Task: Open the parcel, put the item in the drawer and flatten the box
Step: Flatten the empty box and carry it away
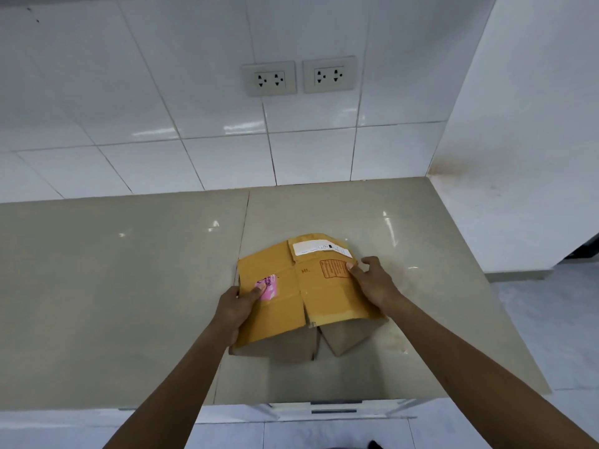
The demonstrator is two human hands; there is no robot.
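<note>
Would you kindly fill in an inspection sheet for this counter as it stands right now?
Surface: beige countertop, glossy, with a seam running front to back.
Job's things: cardboard box collapsed nearly flat, flaps splayed toward the person; white label and pink sticker on top. No item or drawer visible.
Clutter: nothing seen.
Grips: left hand holds the box's left edge; right hand holds its right edge.
Cables: nothing seen.
Surroundings: white tiled wall, two double sockets, both unused.

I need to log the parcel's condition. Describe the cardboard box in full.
The cardboard box is yellow-brown, collapsed nearly flat on the beige countertop. Loose flaps splay toward the person. It bears a white shipping label, a red printed stamp and a pink sticker. The left hand grips its left edge, the right hand its right edge.
</note>
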